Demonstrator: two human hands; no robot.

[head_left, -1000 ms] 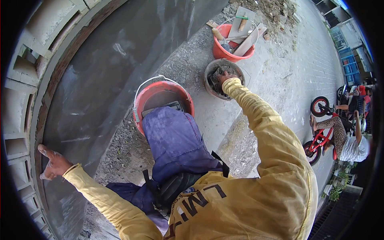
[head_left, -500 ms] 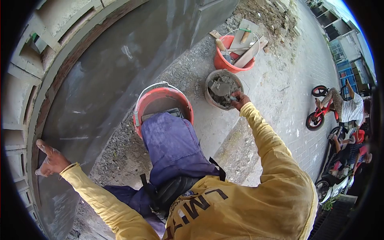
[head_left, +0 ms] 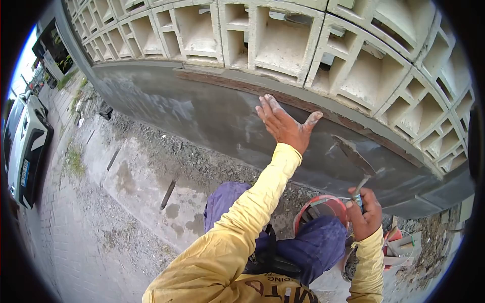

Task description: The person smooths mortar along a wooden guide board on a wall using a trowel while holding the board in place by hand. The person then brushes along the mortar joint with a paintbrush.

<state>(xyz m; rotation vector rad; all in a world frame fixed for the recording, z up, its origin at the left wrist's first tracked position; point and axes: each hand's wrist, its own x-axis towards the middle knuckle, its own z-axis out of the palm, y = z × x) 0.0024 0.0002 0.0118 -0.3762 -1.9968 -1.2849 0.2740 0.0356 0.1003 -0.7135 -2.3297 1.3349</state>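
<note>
My left hand (head_left: pixel 285 123) is spread open at the wall, its chalky fingertips at the reddish-brown strip (head_left: pixel 230 85) along the top of the grey plaster (head_left: pixel 212 113). Lower right, my right hand (head_left: pixel 365 214) is closed round the handle of a trowel (head_left: pixel 353 154). The trowel's blade carries grey mortar and overlaps the plaster just under the strip. Beneath the right hand stands a red bucket (head_left: pixel 299 218) with a tool inside, partly behind my knee. A mortar bucket (head_left: pixel 349 266) is mostly hidden by my right forearm.
Pale openwork blocks (head_left: pixel 283 43) rise above the plaster. A second red bucket (head_left: pixel 391 261) with tools stands at lower right. Gravel (head_left: pixel 177 146) lines the wall's foot, and a dark bar (head_left: pixel 168 195) lies on the concrete. A car (head_left: pixel 28 146) is parked far left.
My view has swung from the buckets to the wall. The right hand has left the mortar bucket and now holds the trowel up by the plaster. The left hand remains open at the wall.
</note>
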